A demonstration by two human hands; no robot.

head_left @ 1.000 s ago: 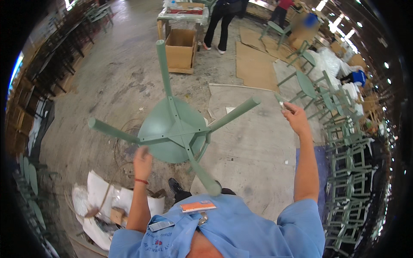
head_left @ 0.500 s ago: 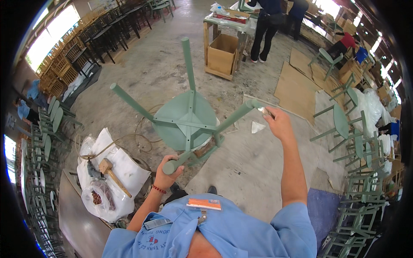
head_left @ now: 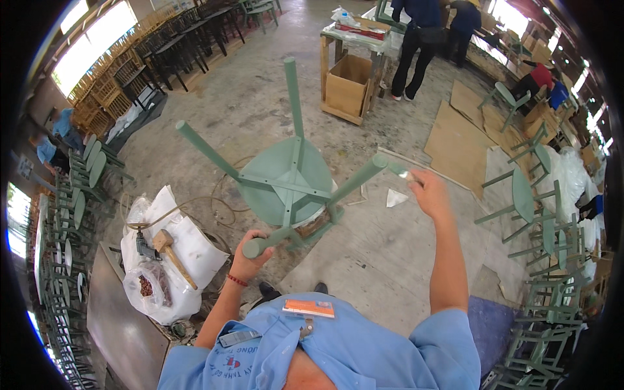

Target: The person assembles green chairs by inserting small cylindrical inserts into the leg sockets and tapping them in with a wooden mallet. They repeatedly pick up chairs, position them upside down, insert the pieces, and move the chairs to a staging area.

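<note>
An upturned green chair (head_left: pixel 281 172) stands in front of me, legs pointing up and the cross brace under its seat showing. My left hand (head_left: pixel 250 255) is wrapped round the nearest leg (head_left: pixel 258 247), just below its round end. Pinched in my right hand (head_left: pixel 429 192) is a small paintbrush (head_left: pixel 398 169) with a green tip and a pale metal band; its handle is mostly hidden by my fingers. The brush tip is close beside the end of the right leg (head_left: pixel 361 179), and I cannot tell whether they touch. The backrest is partly hidden below the seat.
At left, a wooden mallet (head_left: pixel 174 259), a drill (head_left: pixel 147 246) and a plastic bag (head_left: pixel 151 289) lie on white sacking; a hose (head_left: pixel 218 207) curls nearby. Green chairs line both sides. A workbench (head_left: pixel 354 36), cardboard sheets (head_left: pixel 455 146) and several people are farther off.
The brush in my right hand has come off the top of the right leg and moved slightly right. My left hand keeps its hold. The whole view has shifted slightly.
</note>
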